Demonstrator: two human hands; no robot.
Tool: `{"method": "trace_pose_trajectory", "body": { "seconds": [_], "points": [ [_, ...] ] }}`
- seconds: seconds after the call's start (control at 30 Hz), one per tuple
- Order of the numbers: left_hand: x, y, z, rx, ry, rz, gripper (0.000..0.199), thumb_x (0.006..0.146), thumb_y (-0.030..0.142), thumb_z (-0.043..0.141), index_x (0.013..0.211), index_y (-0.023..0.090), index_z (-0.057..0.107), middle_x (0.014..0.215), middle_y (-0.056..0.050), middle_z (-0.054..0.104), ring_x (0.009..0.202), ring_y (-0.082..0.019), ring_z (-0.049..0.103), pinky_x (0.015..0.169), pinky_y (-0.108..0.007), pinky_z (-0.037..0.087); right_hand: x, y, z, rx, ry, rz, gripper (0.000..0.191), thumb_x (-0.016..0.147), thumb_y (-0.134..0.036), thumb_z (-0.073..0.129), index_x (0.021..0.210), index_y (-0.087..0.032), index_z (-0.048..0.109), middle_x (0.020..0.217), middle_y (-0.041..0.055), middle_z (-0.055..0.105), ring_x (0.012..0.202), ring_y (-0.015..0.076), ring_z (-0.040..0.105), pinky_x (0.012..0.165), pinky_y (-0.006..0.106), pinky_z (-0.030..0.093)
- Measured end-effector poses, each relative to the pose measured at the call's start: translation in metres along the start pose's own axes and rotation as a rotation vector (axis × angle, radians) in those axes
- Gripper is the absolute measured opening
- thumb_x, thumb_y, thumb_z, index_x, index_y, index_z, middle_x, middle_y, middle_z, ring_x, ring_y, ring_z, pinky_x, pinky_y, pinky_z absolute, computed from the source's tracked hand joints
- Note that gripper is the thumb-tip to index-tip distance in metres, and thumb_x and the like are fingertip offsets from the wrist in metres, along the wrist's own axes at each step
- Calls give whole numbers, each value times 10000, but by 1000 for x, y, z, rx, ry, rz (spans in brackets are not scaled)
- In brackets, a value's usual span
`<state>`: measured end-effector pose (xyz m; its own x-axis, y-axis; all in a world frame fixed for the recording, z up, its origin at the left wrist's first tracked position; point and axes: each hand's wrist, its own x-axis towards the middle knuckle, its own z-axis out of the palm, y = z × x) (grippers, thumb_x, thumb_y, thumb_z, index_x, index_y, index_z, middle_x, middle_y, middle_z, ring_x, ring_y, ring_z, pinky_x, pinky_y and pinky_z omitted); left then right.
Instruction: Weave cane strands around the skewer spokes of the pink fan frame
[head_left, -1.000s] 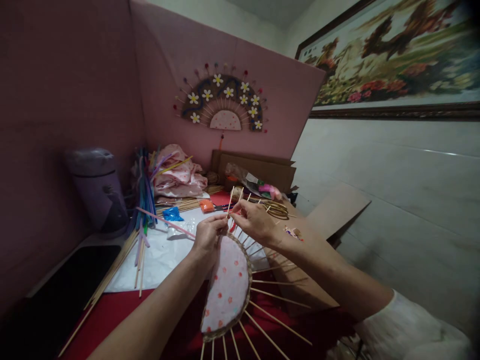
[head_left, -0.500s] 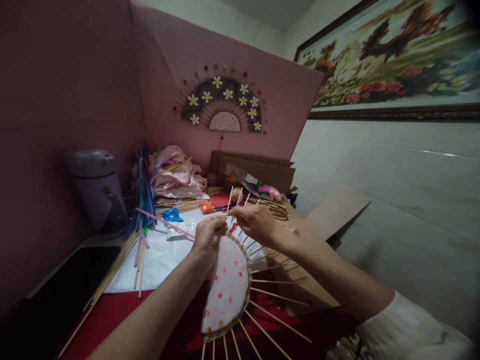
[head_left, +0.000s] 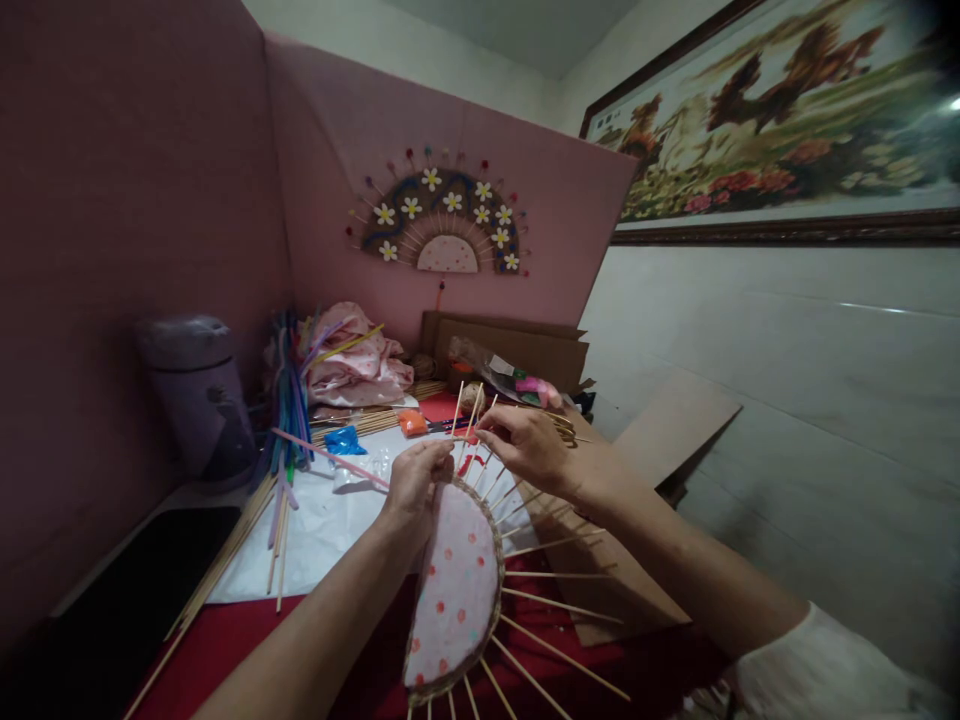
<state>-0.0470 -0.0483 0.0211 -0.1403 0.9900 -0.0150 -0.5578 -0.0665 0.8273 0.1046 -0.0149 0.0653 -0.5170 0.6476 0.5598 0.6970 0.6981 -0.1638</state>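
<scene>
A half-round panel (head_left: 455,590) covered in pale fabric with red dots hangs tilted in front of me, its curved rim edged with braided twine (head_left: 498,560). Thin wooden sticks (head_left: 566,602) fan out from that rim. My left hand (head_left: 415,482) is closed on the panel's upper corner, thumb and fingers pressed together near the first sticks. Just to the right, my right hand (head_left: 529,445) pinches what looks like a thin strand of twine, stretched across the upper sticks toward my left fingertips. Part of the strand is hidden by the fingers.
Blue and purple pipe cleaners (head_left: 287,390), bunched pink cloth (head_left: 352,365), a blue packet (head_left: 346,440) and an orange packet (head_left: 412,423) lie behind. A purple bottle (head_left: 199,400) stands left. Cardboard (head_left: 600,580) lies right. A finished flowered fan (head_left: 448,215) hangs on the pink board.
My right hand has drawn slightly right and down, away from my left fingertips, and a strand now shows between them. My left hand keeps its hold on the panel.
</scene>
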Motion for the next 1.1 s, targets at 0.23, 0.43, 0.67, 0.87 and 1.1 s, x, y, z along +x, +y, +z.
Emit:
{"method": "trace_pose_trajectory", "body": {
  "seconds": [0.23,0.43,0.67,0.87,1.1],
  "points": [
    [1,1,1,-32,49,-47,199,544,261,719,546,136,564,494,31,483,448,-55,408,441,-191,277,9,14,-24,-136,-1,-49,98,798,-201,557,810,-195,655,790,22,649,661,116,538,606,233,330],
    [-1,4,2,-18,35,-104,176,564,260,686,582,131,567,470,39,463,402,-45,369,401,-187,224,26,38,-24,-138,-5,-68,131,818,-156,513,840,-179,640,804,24,607,692,110,529,619,219,344],
    [-2,2,0,1,25,-86,170,576,244,691,580,133,562,485,44,470,420,-41,375,413,-181,246,38,41,-18,-128,64,-52,108,819,-136,511,800,-166,613,819,34,588,722,118,528,638,217,356],
    [-7,4,2,84,-48,-111,179,487,113,710,564,142,551,477,37,514,413,-61,429,415,-195,299,31,37,-18,-121,76,7,92,824,-158,526,777,-159,606,816,36,568,707,113,522,630,215,363],
    [-4,1,2,85,-58,-170,268,479,51,690,704,144,580,541,9,598,481,-125,561,466,-219,405,26,39,-21,-158,44,34,93,832,-163,517,803,-170,606,837,39,575,734,123,528,646,223,365]
  ]
}}
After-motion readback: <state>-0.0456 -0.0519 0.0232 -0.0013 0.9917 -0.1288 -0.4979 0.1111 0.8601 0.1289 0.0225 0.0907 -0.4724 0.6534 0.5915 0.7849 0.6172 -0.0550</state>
